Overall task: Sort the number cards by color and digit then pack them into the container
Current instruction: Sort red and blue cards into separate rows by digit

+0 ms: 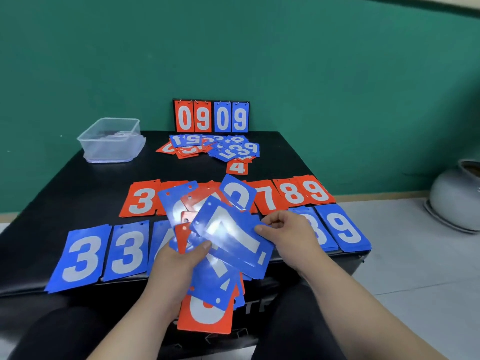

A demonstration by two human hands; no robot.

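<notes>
Number cards (pixel 231 235) are held as a loose fan of blue and red above the near edge of the desk (pixel 65 190). The bundle is clasped from below in the grip of the left hand (pixel 179 258), thumb laid on top. The top blue 7 is pinched at its right edge by the grip of the right hand (pixel 288 235).

Much is covered by the fan. Of the red row (pixel 141 200) only 3, 7, 8 and 9 can be read. Of the blue row (pixel 80 258) two 3s at the left and a partly hidden 8 and a 9 at the right are seen. The middle digits of both rows cannot be made out. The digit on the lowest red card in the bundle is only partly seen, the rest being covered by blue cards.

A mixed heap (pixel 215 148) of overlapping cards is spread at the back of the desk, a red 4 (pixel 237 167) just in front of it. Behind the heap a scoreboard (pixel 211 116) reading 0909 is stood against the green wall (pixel 337 61). The clear container (pixel 111 140) is set at the back left corner. Something dark is seen through its wall, too blurred to tell.

The desk is black and glossy. At the right, on the pale floor (pixel 415 255), a grey pot (pixel 457 196) is cut off by the frame edge.
</notes>
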